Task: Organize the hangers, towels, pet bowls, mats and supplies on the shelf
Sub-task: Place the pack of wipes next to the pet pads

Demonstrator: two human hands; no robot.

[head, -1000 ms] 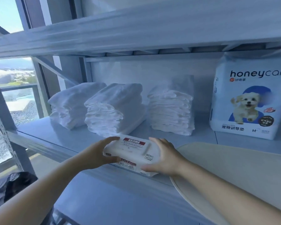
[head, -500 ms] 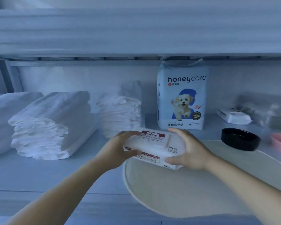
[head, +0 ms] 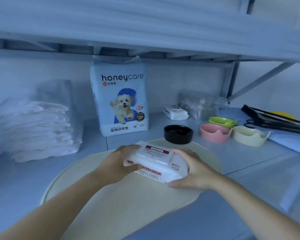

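Observation:
I hold a white pack of wet wipes [head: 156, 161] with a red label between both hands, just above a round cream mat [head: 121, 201] on the shelf. My left hand [head: 118, 161] grips its left end and my right hand [head: 192, 170] grips its right end. Behind it stands a pet training pad bag [head: 120, 99] with a puppy picture. A stack of folded white towels [head: 38, 130] lies at the left. A black bowl [head: 178, 134], a pink bowl [head: 214, 132], a green bowl [head: 222, 121] and a cream bowl [head: 248, 135] sit at the right.
A second wipes pack [head: 175, 112] and a clear bag [head: 197, 106] lie at the back. Black hangers [head: 274, 120] rest on a blue mat [head: 287, 141] at the far right. The upper shelf board [head: 145, 32] hangs low overhead.
My view and both hands have swung right along the shelf with the wipes pack, from the towel stacks to above the cream mat. The bowls and hangers came into view.

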